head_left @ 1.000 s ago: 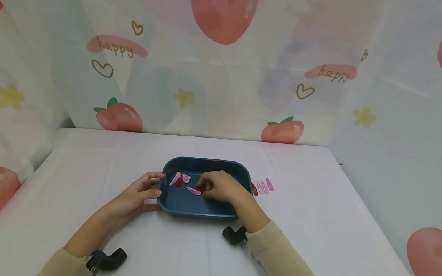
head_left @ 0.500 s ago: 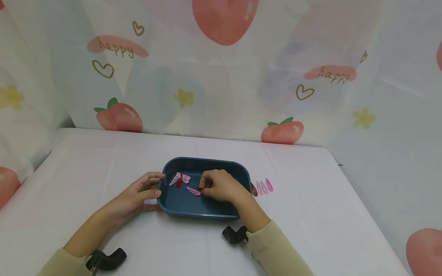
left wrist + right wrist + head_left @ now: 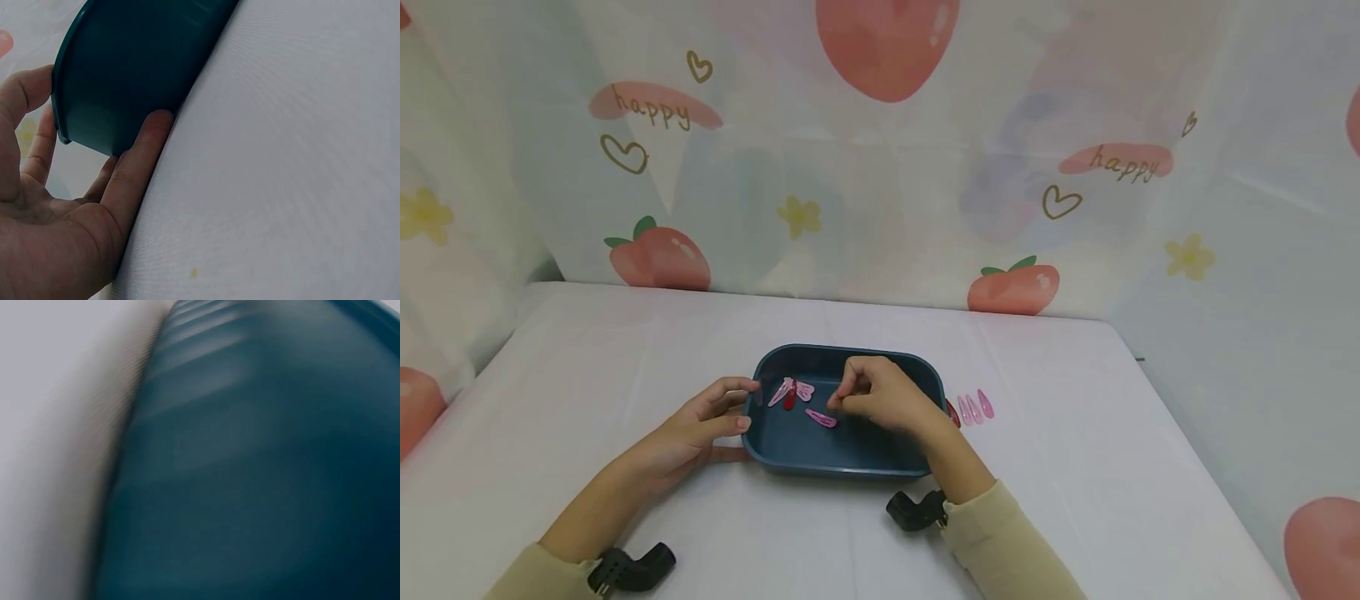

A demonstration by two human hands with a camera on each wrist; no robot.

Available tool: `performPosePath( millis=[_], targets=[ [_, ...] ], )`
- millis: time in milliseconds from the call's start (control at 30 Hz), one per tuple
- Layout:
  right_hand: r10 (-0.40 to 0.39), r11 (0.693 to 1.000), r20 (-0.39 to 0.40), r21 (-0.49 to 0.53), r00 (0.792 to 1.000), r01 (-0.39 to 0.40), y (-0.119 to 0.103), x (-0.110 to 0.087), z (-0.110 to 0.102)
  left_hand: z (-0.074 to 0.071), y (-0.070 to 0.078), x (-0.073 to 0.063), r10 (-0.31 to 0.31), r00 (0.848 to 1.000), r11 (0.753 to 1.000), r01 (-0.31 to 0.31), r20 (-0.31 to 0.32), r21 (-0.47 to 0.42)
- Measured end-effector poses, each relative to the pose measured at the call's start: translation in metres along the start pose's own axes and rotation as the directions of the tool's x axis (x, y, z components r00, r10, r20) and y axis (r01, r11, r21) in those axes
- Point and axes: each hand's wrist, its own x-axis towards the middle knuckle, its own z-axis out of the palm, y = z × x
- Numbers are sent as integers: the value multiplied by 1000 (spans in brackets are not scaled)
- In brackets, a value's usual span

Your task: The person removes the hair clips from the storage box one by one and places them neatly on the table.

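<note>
My left hand (image 3: 696, 421) rests against the left end of a dark blue tray (image 3: 831, 468). Its fingertips touch the rim, and in the left wrist view one finger lies low along the tray's outer wall (image 3: 119, 94). Over the tray's inside, my right hand (image 3: 883, 396) pinches a small red hair clip, mostly hidden by the fingertips. A pink hair clip (image 3: 821, 418) lies on the tray floor just below those fingertips. Farther left in the tray, a red hair clip (image 3: 789, 400) sits among light pink ones (image 3: 805, 391). Motion blurs the right wrist view.
To the right of the tray, several pink hair clips (image 3: 975, 408) lie in a row on the white tablecloth (image 3: 1075, 467), with a red hair clip (image 3: 953, 414) close to the rim. A printed curtain (image 3: 880, 183) hangs behind the table.
My right hand has gripped the red hair clip that lay beside the pink one and lifted it a little off the tray floor. The left hand has stayed at the rim.
</note>
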Motion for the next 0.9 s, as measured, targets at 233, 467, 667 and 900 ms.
performPosePath(
  millis=[233, 467, 667, 900],
  targets=[
    [-12, 993, -94, 115, 996, 23, -6, -3, -7, -1, -1, 0, 4, 1000, 1000, -4, -2, 11],
    [-41, 994, -112, 97, 993, 52, -5, -5, -18, -2, -2, 1, -1, 1000, 1000, 1, -2, 6],
    [-45, 986, -89, 156, 995, 59, -5, -13, -29, -2, -3, 2, -1, 1000, 1000, 1, -6, 8],
    [13, 987, -119, 159, 993, 7, 1, -37, -53, -3, -3, 2, -1, 1000, 1000, 1, -10, 16]
  ],
)
